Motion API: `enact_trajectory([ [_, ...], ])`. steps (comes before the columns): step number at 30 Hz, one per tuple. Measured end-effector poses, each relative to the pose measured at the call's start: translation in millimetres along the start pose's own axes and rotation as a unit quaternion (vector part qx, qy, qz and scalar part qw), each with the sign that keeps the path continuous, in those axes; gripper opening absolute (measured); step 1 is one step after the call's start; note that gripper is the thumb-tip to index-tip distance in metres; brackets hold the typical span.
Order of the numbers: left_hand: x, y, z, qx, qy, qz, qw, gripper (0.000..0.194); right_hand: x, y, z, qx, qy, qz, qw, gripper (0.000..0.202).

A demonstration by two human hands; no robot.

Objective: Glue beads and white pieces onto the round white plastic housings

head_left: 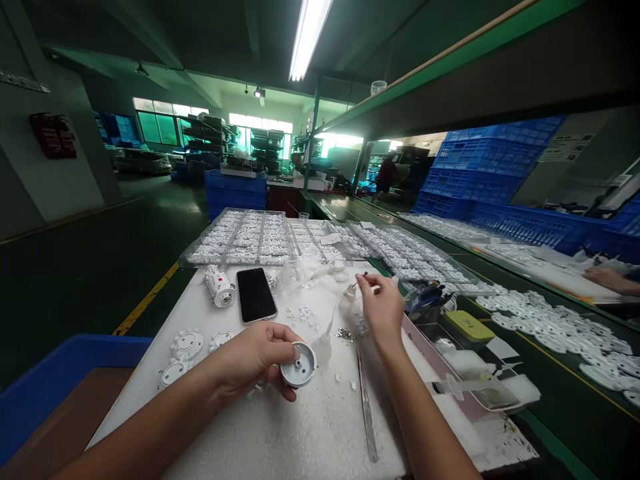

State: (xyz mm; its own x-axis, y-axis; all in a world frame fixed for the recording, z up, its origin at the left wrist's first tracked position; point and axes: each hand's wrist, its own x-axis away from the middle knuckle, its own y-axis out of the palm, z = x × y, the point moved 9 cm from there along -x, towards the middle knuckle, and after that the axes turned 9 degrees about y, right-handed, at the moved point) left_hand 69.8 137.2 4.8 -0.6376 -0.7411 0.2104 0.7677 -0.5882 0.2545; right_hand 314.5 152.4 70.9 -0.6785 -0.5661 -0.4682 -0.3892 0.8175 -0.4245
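My left hand (265,357) is closed around the edge of a round white plastic cup-shaped part (306,368), its hollow side with a small central post facing me. The fingers of my right hand (384,310) pinch a thin dark stick (355,285) over a small clear bottle (348,297); its lower end is too small to make out. Between the hands stands a squeeze bottle with a needle tip (325,347). Tiny metal pieces (345,334) lie in a pile near my right wrist, and metal tweezers (367,410) rest beside my right forearm.
A phone (257,295), a white cylindrical assembly (220,287) and round white discs (187,345) lie at left. Clear trays (240,237) of white parts line the back. At right are a yellow-green box (467,327), a syringe (453,387) and a co-worker's hand (607,279).
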Motion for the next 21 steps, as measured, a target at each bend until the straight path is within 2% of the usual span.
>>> enact_trajectory([
  [2, -0.8, -2.1, -0.9, 0.005, -0.001, 0.003, 1.0, 0.014, 13.2, -30.2, -23.2, -0.044, -0.056, 0.048, 0.996, 0.029],
  [5, -2.3, -5.5, -4.6, 0.017, -0.01, 0.008, 1.0, 0.013, 49.8, -75.2, -56.8, -0.114, -0.143, 0.118, 0.976, 0.024],
  [6, -2.8, -6.3, -6.4, 0.022, -0.015, 0.009, 1.0, 0.013, 64.9, -86.2, -65.5, -0.152, -0.174, 0.131, 0.964, 0.019],
  [8, -3.5, -6.6, -10.2, 0.033, -0.027, 0.005, 0.999, 0.014, 94.9, -99.1, -76.7, -0.303, -0.249, 0.109, 0.913, 0.011],
  [10, -4.2, -6.0, -12.8, 0.045, -0.036, -0.001, 0.998, 0.015, 116.9, -96.3, -80.7, -0.388, -0.295, 0.059, 0.871, 0.011],
  [11, -4.6, -6.0, -13.2, 0.05, -0.037, -0.002, 0.998, 0.015, 124.3, -89.7, -81.8, -0.402, -0.309, 0.026, 0.861, 0.011],
  [16, -6.1, -7.8, -11.5, 0.062, -0.031, 0.001, 0.998, 0.014, 139.3, -50.6, -84.1, -0.375, -0.338, -0.135, 0.853, 0.015],
  [18, -6.4, -7.7, -11.0, 0.062, -0.031, -0.002, 0.998, 0.014, 143.0, -44.1, -87.1, -0.351, -0.359, -0.164, 0.849, 0.017],
  [21, -6.5, -7.0, -10.7, 0.061, -0.031, -0.007, 0.998, 0.014, 146.9, -41.1, -90.7, -0.322, -0.387, -0.174, 0.846, 0.018],
])
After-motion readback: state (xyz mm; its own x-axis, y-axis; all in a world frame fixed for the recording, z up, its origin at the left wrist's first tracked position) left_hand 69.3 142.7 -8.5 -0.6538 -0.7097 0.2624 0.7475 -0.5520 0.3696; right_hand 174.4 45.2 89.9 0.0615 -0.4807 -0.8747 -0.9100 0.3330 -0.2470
